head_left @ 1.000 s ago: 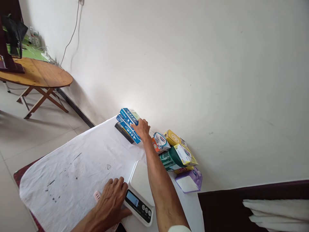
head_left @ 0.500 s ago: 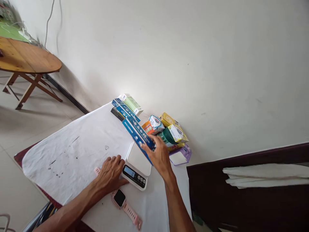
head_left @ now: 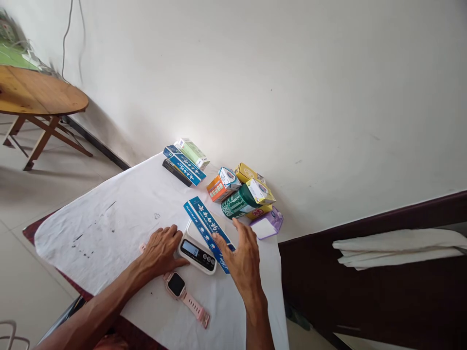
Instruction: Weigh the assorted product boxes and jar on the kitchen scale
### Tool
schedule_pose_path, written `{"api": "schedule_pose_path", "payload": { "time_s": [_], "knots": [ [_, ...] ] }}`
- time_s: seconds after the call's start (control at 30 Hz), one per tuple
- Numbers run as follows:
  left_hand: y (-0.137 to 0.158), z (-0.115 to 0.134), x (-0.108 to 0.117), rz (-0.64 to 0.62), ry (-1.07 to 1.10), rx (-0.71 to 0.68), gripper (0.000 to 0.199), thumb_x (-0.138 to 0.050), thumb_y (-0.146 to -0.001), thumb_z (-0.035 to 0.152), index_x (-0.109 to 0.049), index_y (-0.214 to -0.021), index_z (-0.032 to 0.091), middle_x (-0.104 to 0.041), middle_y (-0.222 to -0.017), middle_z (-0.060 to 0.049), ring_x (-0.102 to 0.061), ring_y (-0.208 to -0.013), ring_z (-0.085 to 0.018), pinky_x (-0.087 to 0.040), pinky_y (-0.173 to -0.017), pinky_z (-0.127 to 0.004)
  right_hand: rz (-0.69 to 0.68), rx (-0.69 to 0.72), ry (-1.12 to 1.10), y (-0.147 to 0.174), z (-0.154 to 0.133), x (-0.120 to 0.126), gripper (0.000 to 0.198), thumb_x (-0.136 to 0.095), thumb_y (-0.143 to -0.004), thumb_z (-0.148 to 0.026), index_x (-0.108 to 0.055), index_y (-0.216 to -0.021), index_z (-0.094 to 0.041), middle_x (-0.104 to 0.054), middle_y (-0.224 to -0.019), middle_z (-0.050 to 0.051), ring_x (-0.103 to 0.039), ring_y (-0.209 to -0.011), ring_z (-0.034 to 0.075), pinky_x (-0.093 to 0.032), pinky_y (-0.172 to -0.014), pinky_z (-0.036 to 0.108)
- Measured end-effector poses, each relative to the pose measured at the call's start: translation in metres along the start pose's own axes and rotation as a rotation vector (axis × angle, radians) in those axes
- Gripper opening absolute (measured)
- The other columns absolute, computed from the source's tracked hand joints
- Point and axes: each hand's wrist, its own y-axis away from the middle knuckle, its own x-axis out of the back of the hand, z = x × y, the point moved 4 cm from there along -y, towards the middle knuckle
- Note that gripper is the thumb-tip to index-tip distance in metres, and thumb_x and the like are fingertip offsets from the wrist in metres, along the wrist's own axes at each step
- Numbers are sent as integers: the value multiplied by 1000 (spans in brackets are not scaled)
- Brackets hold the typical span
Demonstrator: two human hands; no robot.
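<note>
A white kitchen scale (head_left: pixel 199 268) with a dark panel and lit display stands on the white cloth. Across its platform lies a long blue toothpaste box (head_left: pixel 207 223), slanting down to the right. My right hand (head_left: pixel 242 253) is over the box's near right end, thumb by its face and fingers spread apart, no longer wrapped round it. At the scale's near left corner, my left hand (head_left: pixel 162 248) braces the side with bent fingers together and the thumb along the front. A pink-strapped smartwatch (head_left: pixel 176 284) lies in front of the scale; a pink strap end (head_left: pixel 142 248) shows beside my left hand.
Behind the scale stand an orange box (head_left: pixel 218 188), a green canister (head_left: pixel 237 201), yellow boxes (head_left: pixel 262 191) and a purple-edged pack (head_left: pixel 268 226). Farther left are another blue toothpaste box (head_left: pixel 188 167), a black box (head_left: pixel 177 172) and a light green box (head_left: pixel 193 153). The wall rises behind.
My right hand has lowered the toothpaste box onto the scale, and its fingers have spread off the box. My left hand has stayed at the scale. The view has shifted slightly.
</note>
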Motion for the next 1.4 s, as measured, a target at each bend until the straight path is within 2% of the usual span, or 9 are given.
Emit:
{"api": "schedule_pose_path", "payload": {
  "time_s": [0.1, 0.33, 0.5, 0.63, 0.77, 0.9, 1.07, 1.27, 1.4],
  "knots": [
    [0, -1, -1, 0, 1, 2, 37, -68, -91, 59, -61, -91, 23, -65, -96, -6, -67, -88, -28, -44, -76, -39, 59, 13, 5, -3, -6, 5, 55, -53, -99, -60, -60, -136, -20, -66, -131, 19, -58, -126, 36, -49, -103, 54],
    [-2, -3, -5, -23, -30, -19, 37, -68, -92, 58, -62, -95, 21, -66, -98, -8, -68, -89, -30, -46, -77, -40, -165, -65, 97, 7, -9, -36, 51, -64, -95, -44, -56, -139, -19, -67, -133, 17, -60, -126, 37, -51, -98, 54],
    [-3, -3, -3, -36, -62, -28, 36, -70, -91, 55, -63, -96, 20, -66, -98, -8, -67, -85, -29, -46, -76, -40, -85, -104, 3, 21, -3, -29, 43, -59, -97, -39, -59, -135, -20, -69, -128, 15, -63, -121, 33, -51, -99, 50],
    [-3, -3, -2, -43, -77, -24, 35, -68, -91, 56, -63, -94, 22, -67, -98, -7, -67, -84, -27, -46, -76, -38, 66, -252, -74, 52, 25, 5, 50, -57, -98, -54, -59, -136, -21, -69, -127, 15, -65, -115, 31, -53, -96, 46],
    [-2, -3, -3, -44, -95, -18, 33, -68, -92, 54, -62, -95, 22, -66, -99, -8, -67, -84, -28, -45, -76, -39, 176, -413, 92, 93, 71, 36, 64, -52, -94, -69, -63, -133, -19, -69, -123, 18, -64, -113, 37, -52, -93, 51],
    [-3, -2, -3, -45, -109, -27, 31, -70, -91, 50, -63, -97, 20, -66, -99, -8, -68, -84, -30, -45, -75, -40, 165, -529, 213, 126, 110, 36, 72, -46, -91, -75, -66, -127, -16, -70, -119, 21, -64, -112, 42, -52, -91, 54],
    [-3, -3, -3, -48, -97, -22, 34, -71, -91, 53, -64, -97, 20, -66, -99, -8, -68, -85, -30, -46, -75, -39, 132, -548, 279, 145, 124, 25, 69, -40, -91, -74, -67, -124, -20, -71, -118, 22, -64, -114, 46, -54, -83, 57],
    [-2, -1, -3, -53, -35, 0, 35, -71, -91, 56, -63, -94, 21, -66, -98, -7, -68, -90, -29, -47, -79, -39, 149, -430, 409, 108, 104, 41, 76, -39, -88, -80, -63, -132, -23, -63, -129, 26, -60, -116, 55, -53, -75, 65],
    [-2, -1, -7, -51, 6, 15, 37, -72, -90, 56, -63, -97, 21, -66, -102, -8, -68, -96, -31, -49, -83, -42, 130, -116, 187, 27, 52, 16, 53, -50, -97, -63, -61, -131, -24, -67, -122, 19, -63, -116, 40, -54, -94, 56]
  ]
}}
